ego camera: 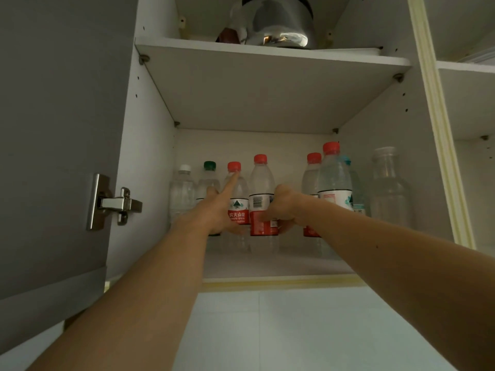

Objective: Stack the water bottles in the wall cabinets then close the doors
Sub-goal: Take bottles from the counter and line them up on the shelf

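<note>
Several clear water bottles stand in a row on the lower shelf (pixel 270 266) of an open wall cabinet. My right hand (pixel 281 210) grips a red-capped, red-labelled bottle (pixel 262 183) near the middle. My left hand (pixel 219 207) reaches in beside it, its forefinger stretched up along another red-capped bottle (pixel 237 207); the thumb lies low on that bottle. To the left stand a green-capped bottle (pixel 209 178) and a white-capped bottle (pixel 183 188). To the right stand two more red-capped bottles (pixel 334 178), one behind the other.
The grey cabinet door (pixel 59 156) hangs open at the left on a metal hinge (pixel 115 203). A clear jug (pixel 388 188) stands at the shelf's right end. A steel kettle (pixel 281 25) sits on the upper shelf. White wall tiles lie below the cabinet.
</note>
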Available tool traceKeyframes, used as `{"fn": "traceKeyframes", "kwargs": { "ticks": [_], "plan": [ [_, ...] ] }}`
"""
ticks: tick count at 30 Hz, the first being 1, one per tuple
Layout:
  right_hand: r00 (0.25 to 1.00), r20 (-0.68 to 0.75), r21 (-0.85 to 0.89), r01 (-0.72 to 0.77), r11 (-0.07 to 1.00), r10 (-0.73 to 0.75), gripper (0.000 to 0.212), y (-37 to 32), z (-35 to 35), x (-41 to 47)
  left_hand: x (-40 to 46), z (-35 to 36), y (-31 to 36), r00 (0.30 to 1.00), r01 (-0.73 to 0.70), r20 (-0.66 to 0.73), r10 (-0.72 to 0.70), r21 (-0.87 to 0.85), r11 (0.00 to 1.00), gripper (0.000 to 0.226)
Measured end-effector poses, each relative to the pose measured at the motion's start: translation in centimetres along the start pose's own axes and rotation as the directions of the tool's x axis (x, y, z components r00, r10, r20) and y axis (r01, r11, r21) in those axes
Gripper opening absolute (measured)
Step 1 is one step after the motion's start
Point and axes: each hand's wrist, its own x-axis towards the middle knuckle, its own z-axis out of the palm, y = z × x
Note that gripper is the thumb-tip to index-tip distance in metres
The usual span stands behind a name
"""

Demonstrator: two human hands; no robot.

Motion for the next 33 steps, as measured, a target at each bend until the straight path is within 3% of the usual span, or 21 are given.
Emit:
{"fn": "traceKeyframes", "kwargs": {
  "ticks": [3,9,13,16,20,27,33],
  "plan": [
    [1.0,0.003,0.042,-0.006,0.999,0.006,0.026,0.6,0.7,1.1,0.0,0.0,0.0,1.0,0.005,-0.011,-0.005,0.003,1.0,0.139],
    [0.995,-0.048,-0.004,0.092,0.996,-0.092,0.047,2.4,1.5,2.3,0.4,0.3,-0.2,1.0,0.008,0.016,-0.009,0.064,0.998,0.146],
    [0.984,-0.09,-0.047,0.149,0.988,-0.152,0.045,3.1,1.4,2.6,0.9,0.5,-0.1,1.0,0.005,0.023,-0.009,0.174,0.985,0.151],
    [0.981,-0.11,-0.074,0.152,0.986,-0.159,0.051,3.4,1.6,3.0,1.3,0.5,-0.1,1.0,-0.027,0.014,0.024,0.331,0.943,0.149],
    [0.98,-0.119,-0.09,0.151,0.984,-0.161,0.056,3.6,1.8,3.6,2.0,-0.2,-0.7,0.989,-0.09,-0.044,0.145,0.598,0.797,0.146],
    [0.977,-0.131,-0.124,0.154,0.98,-0.17,0.056,3.9,1.9,4.3,4.2,-0.4,-1.4,0.99,-0.136,0.059,0.127,0.612,0.779,0.143],
    [0.979,-0.126,-0.117,0.144,0.983,-0.158,0.056,4.0,1.9,4.3,5.2,0.5,-1.7,0.989,-0.114,-0.001,0.151,0.648,0.753,0.144]
  ]
}}
